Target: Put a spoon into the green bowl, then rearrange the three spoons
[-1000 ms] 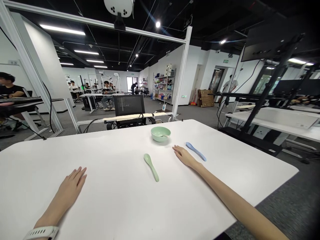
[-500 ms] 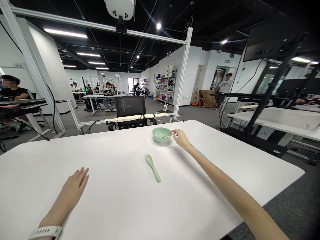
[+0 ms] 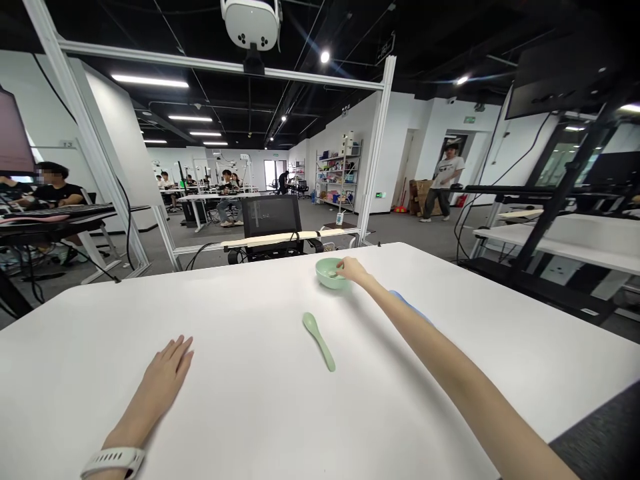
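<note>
My right hand [image 3: 353, 270] reaches over the rim of a pale green bowl [image 3: 327, 276], its fingertips at a small pale object inside the bowl [image 3: 333, 273], possibly a spoon. Whether those fingers grip it is too small to tell. A pale green spoon [image 3: 319, 341] lies on the table left of my right forearm, untouched. A light blue spoon [image 3: 410, 304] is mostly hidden behind that forearm. My left hand [image 3: 167, 368] rests flat on the table with its fingers apart, holding nothing, and wears a white wristband [image 3: 113, 463].
The white table [image 3: 225, 413] ends just behind the bowl. Beyond it stand a metal frame [image 3: 225, 61] and a black chair [image 3: 273, 217]. A seated person [image 3: 55, 193] works at the left, and a person [image 3: 443, 180] stands far right.
My right hand has moved away from the blue spoon, forward to the bowl, and its fingertips now reach inside. My forearm now covers most of the blue spoon. My left hand has not shifted.
</note>
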`<state>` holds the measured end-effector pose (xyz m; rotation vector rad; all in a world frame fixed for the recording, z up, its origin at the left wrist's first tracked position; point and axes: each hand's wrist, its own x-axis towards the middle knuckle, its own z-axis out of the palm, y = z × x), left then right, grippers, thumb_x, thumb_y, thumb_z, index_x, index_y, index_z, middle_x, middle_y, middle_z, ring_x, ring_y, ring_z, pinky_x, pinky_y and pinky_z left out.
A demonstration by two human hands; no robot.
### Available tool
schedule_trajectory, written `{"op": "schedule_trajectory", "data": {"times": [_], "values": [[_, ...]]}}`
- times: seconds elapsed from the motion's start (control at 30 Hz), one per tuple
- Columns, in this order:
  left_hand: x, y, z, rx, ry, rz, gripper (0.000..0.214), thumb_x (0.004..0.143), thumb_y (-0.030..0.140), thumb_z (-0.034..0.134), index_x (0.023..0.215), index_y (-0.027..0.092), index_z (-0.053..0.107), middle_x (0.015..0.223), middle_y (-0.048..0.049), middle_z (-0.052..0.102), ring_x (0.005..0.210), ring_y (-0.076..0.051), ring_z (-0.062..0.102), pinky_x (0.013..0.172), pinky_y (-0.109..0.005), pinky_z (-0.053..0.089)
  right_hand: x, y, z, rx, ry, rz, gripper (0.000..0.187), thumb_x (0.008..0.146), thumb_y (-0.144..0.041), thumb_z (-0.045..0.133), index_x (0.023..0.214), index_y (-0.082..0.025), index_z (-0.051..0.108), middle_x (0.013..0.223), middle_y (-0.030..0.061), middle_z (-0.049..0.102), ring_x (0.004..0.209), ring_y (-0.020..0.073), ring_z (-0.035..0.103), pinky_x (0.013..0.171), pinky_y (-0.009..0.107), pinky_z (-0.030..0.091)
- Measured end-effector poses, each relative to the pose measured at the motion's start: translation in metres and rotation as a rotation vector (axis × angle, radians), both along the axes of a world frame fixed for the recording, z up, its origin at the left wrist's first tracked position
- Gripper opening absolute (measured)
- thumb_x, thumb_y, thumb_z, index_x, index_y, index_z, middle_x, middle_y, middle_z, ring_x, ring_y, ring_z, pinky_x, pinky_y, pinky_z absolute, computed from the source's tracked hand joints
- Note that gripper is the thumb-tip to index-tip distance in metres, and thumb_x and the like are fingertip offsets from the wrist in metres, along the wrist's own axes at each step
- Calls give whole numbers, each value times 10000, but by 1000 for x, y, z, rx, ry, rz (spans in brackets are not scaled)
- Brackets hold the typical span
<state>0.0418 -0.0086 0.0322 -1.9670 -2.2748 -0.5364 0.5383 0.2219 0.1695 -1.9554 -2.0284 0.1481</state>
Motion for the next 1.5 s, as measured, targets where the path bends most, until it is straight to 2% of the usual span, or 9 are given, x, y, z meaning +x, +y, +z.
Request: {"op": "schedule_trajectory", "data": {"times": [0.13, 0.23, 0.4, 0.5, 0.67, 0.9, 1.2, 1.33, 1.5], "values": [[1, -1, 2, -1, 1, -4, 707, 1013, 497, 278, 1483, 126, 653, 1616, -177, 601, 1537, -343, 534, 1275, -567, 434, 25, -25, -6, 234, 175, 82, 292, 1003, -318, 597, 1188, -158, 757, 945, 100, 791, 865, 221, 706, 757, 281, 479], [-1, 1, -2, 25, 16, -6, 686, 1009, 476, 288, 1471, 136, 665, 1599, -179, 619, 1518, -344, 556, 1257, -569, 453, 49, -61, -29, 370, 323, 126, 315, 987, -429, 563, 1135, -183, 691, 852, 68, 733, 747, 222, 646, 702, 308, 455], [-5, 3, -8, 33, 25, -4, 704, 1002, 470, 276, 1479, 112, 652, 1602, -191, 617, 1528, -345, 542, 1248, -548, 461, 68, -125, -83, 291, 400, 115, 328, 963, -529, 513, 1072, -229, 587, 804, 36, 686, 677, 225, 606, 651, 323, 420], [-7, 4, -10, 37, 32, -5, 719, 1002, 481, 263, 1478, 110, 653, 1593, -185, 626, 1525, -343, 546, 1238, -542, 472, 67, -143, -101, 202, 417, 96, 274, 959, -511, 505, 1032, -251, 551, 758, 12, 655, 672, 231, 612, 636, 323, 415], [-13, 7, -15, 65, 33, -7, 697, 985, 478, 296, 1462, 140, 675, 1578, -162, 645, 1502, -338, 574, 1228, -534, 488, 66, -147, -103, 139, 408, 98, 223, 941, -398, 516, 1099, -246, 557, 737, -10, 631, 686, 231, 623, 640, 319, 422], [-17, 10, -18, 46, 44, -28, 752, 965, 493, 267, 1463, 95, 666, 1585, -184, 634, 1517, -358, 554, 1246, -537, 464, 69, -148, -101, 132, 407, 87, 330, 871, -282, 562, 1198, -233, 568, 777, -12, 638, 715, 215, 619, 638, 297, 424], [-20, 11, -21, 86, 41, -23, 702, 963, 492, 309, 1452, 158, 685, 1553, -161, 671, 1495, -343, 579, 1212, -532, 502, 69, -146, -104, 118, 406, 81, 366, 936, -376, 557, 1260, -211, 600, 821, 15, 680, 737, 228, 636, 648, 313, 454], [-19, 10, -20, 91, 36, -20, 715, 962, 498, 292, 1442, 150, 691, 1552, -165, 671, 1493, -342, 580, 1206, -528, 506, 88, -134, -99, 221, 275, -53, 418, 996, -497, 554, 1228, -170, 671, 934, 108, 736, 874, 285, 690, 807, 379, 504], [-19, 11, -20, 84, 56, -31, 728, 950, 497, 293, 1436, 131, 693, 1547, -177, 671, 1483, -357, 587, 1204, -536, 503, 145, -115, -100, 352, 8, -356, 427, 987, -362, 586, 1286, -87, 718, 1293, 296, 688, 1220, 437, 628, 1000, 536, 478]]}}
